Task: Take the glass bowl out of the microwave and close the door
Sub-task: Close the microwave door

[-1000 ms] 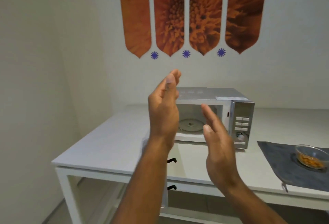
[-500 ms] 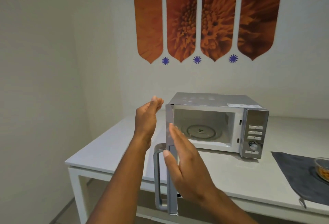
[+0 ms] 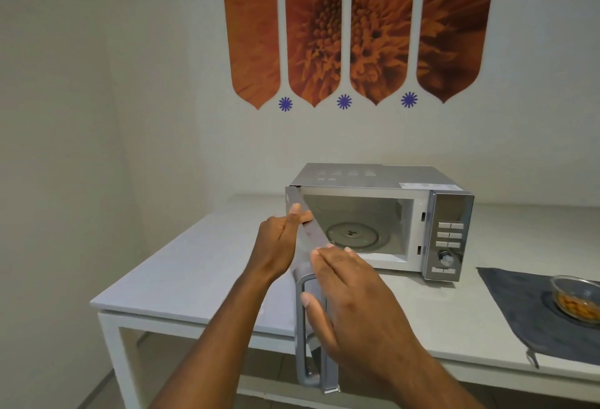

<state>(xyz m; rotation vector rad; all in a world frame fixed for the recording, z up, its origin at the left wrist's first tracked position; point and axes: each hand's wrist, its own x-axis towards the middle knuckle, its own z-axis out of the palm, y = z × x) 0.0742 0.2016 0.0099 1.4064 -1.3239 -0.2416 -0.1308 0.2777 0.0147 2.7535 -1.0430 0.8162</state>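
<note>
Two hands on the open microwave door (image 3: 313,282): left hand (image 3: 279,247) at ten o'clock, fingers curled over the top edge; right hand (image 3: 349,304) at four o'clock, flat and open against the inner face, gripping nothing. Glass bowl (image 3: 576,299) already out, resting on the grey mat (image 3: 526,317) at three o'clock of the microwave (image 3: 380,213). Cavity bare but for the turntable. Door likely stiff, hinged, light to swing; handle (image 3: 305,337) or outer edge best for the push shut. Bowl smooth, fragile.
</note>
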